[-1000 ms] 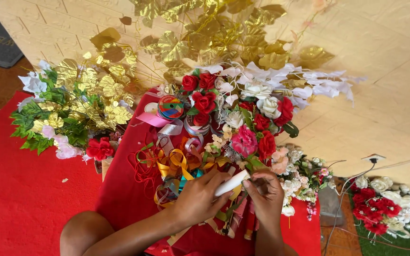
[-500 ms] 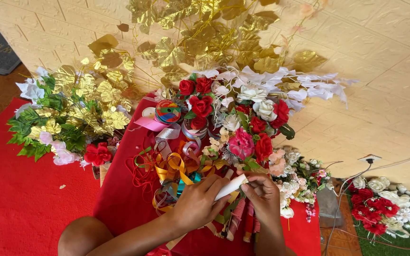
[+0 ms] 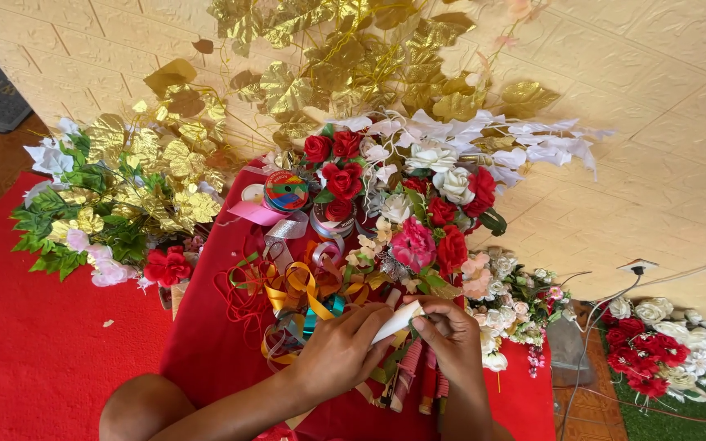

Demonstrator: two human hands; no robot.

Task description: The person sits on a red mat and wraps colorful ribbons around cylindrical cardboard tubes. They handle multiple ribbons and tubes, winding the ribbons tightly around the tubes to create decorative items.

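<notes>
Two hands, left hand [image 3: 338, 353] and right hand [image 3: 451, 343], around a white stem [image 3: 396, 322].

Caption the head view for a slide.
Both hands, left and right, hold a white roll over loose ribbons on a red cloth, beside fake roses and gold leaves.

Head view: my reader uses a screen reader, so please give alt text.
Two bare hands, left hand and right hand, pinch a small white roll above tangled ribbons on a red cloth, with artificial roses and gold leaves behind.
</notes>
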